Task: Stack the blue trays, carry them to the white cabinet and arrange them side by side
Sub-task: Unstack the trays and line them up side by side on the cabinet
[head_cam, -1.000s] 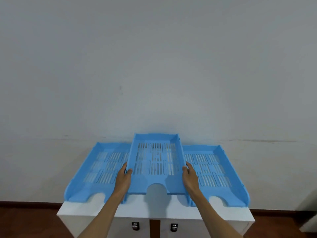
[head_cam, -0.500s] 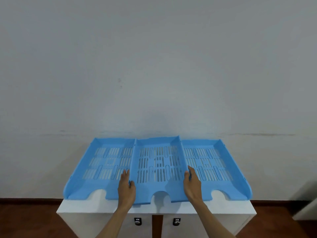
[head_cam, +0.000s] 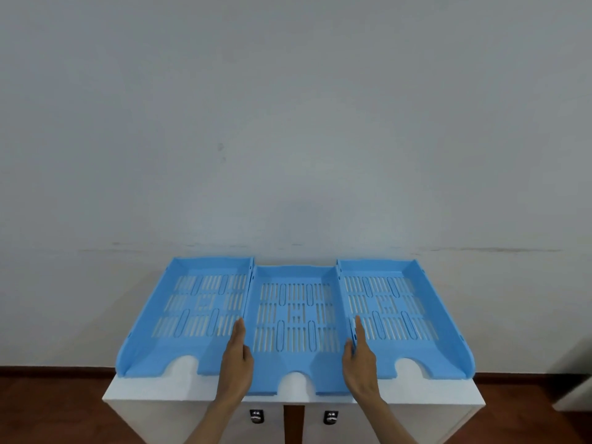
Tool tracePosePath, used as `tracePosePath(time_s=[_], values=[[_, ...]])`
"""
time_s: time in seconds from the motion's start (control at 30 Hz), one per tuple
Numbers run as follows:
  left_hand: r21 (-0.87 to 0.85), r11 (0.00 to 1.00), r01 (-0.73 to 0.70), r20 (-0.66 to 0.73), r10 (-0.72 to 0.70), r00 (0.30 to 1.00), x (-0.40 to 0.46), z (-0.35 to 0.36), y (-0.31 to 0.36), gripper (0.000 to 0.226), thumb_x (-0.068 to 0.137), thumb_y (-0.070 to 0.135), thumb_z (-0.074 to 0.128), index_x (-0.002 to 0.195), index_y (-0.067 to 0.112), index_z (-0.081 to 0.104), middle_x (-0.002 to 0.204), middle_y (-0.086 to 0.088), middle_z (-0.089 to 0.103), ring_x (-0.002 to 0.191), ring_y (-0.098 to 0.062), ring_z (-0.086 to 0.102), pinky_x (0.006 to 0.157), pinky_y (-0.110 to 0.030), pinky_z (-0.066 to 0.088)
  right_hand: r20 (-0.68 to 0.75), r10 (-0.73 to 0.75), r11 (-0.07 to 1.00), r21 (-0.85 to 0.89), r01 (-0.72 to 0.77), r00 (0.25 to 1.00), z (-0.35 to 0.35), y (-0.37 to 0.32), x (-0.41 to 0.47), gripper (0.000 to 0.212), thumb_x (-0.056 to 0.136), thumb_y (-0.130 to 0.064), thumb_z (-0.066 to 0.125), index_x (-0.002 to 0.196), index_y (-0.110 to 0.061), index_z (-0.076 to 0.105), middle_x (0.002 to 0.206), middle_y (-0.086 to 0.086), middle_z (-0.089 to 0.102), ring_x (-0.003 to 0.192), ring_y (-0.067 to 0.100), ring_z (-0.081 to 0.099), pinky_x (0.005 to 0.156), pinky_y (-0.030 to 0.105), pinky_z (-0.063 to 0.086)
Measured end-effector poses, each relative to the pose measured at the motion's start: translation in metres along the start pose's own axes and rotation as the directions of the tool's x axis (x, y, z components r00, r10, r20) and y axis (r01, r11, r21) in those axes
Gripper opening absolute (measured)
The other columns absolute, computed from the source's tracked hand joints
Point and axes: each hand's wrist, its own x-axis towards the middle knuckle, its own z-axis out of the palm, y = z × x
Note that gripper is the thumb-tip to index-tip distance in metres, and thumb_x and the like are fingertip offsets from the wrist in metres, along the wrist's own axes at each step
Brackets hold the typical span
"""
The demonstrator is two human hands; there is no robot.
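Observation:
Three slotted blue trays lie flat in a row on the white cabinet (head_cam: 144,390): the left tray (head_cam: 192,302), the middle tray (head_cam: 294,310) and the right tray (head_cam: 394,302). The middle tray sits a little nearer to me than its neighbours, its notched front close to the cabinet's front edge. My left hand (head_cam: 237,360) clasps its left side wall, thumb inside the tray and fingers stretched along the outside. My right hand (head_cam: 359,360) clasps the right side wall the same way.
The cabinet stands against a plain grey-white wall (head_cam: 288,139), and the trays' backs reach nearly to it. Two dark door locks (head_cam: 257,416) sit on the cabinet front below my wrists. Brown wooden floor (head_cam: 48,405) lies on both sides.
The middle tray, held tilted above the other two a second ago, has come down flat between them onto the cabinet. My fingers have straightened along its side walls.

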Motion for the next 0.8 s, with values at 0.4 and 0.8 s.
tracePosePath(time_s=[0.4, 0.8], values=[[0.483, 0.837, -0.256, 0.122, 0.224, 0.967, 0.004, -0.013, -0.019, 0.071, 0.097, 0.036, 0.039, 0.156, 0.011, 0.007, 0.164, 0.001, 0.004, 0.15, -0.016, 0.019, 0.111, -0.029, 0.036, 0.244, -0.306, 0.758, -0.523, 0.39, 0.92, -0.004, 0.015, 0.01, 0.071, 0.099, -0.026, 0.042, 0.155, -0.006, 0.004, 0.164, 0.005, -0.001, 0.151, 0.016, 0.003, 0.117, 0.022, 0.001], [0.534, 0.813, -0.233, 0.161, 0.172, 0.972, 0.039, -0.01, -0.015, 0.078, 0.096, 0.027, 0.053, 0.154, 0.017, 0.001, 0.163, 0.007, 0.0, 0.043, -0.008, 0.035, 0.04, -0.013, 0.025, 0.233, -0.31, 0.764, -0.516, 0.387, 0.922, 0.008, 0.013, 0.042, 0.074, 0.098, -0.029, 0.044, 0.155, -0.008, 0.002, 0.165, 0.004, 0.0, 0.152, 0.017, 0.003, 0.117, 0.023, -0.002]])
